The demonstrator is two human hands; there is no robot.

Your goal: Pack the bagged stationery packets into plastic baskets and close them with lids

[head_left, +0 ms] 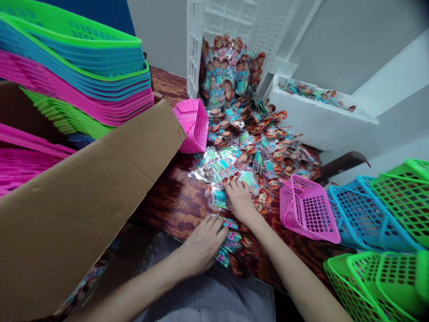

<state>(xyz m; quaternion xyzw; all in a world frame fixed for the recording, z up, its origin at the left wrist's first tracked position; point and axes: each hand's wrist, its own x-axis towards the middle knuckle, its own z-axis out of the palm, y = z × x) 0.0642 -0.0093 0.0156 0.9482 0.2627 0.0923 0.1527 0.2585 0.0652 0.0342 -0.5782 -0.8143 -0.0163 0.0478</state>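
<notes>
Small clear plastic packets (219, 199), with blue and green contents and cartoon-head figures, lie in a big loose heap in front of me. My right hand (240, 201) is at the heap's near edge, its bent fingers closed on a packet; the fingertips partly cover it. Closer to me, my left hand (205, 241) curls around the side of a stack of packets (233, 243) at the table's front edge. Its thumb side rests against the stack, and the palm is hidden.
A cardboard box (100, 188) with nested green, blue and pink baskets (110, 107) fills the left. A pink basket stack (196, 127) stands behind its corner. Right are a pink basket (311, 210), blue baskets (358, 214) and green baskets (378, 277). A white crate (194, 49) and foam box (318, 116) hold packets.
</notes>
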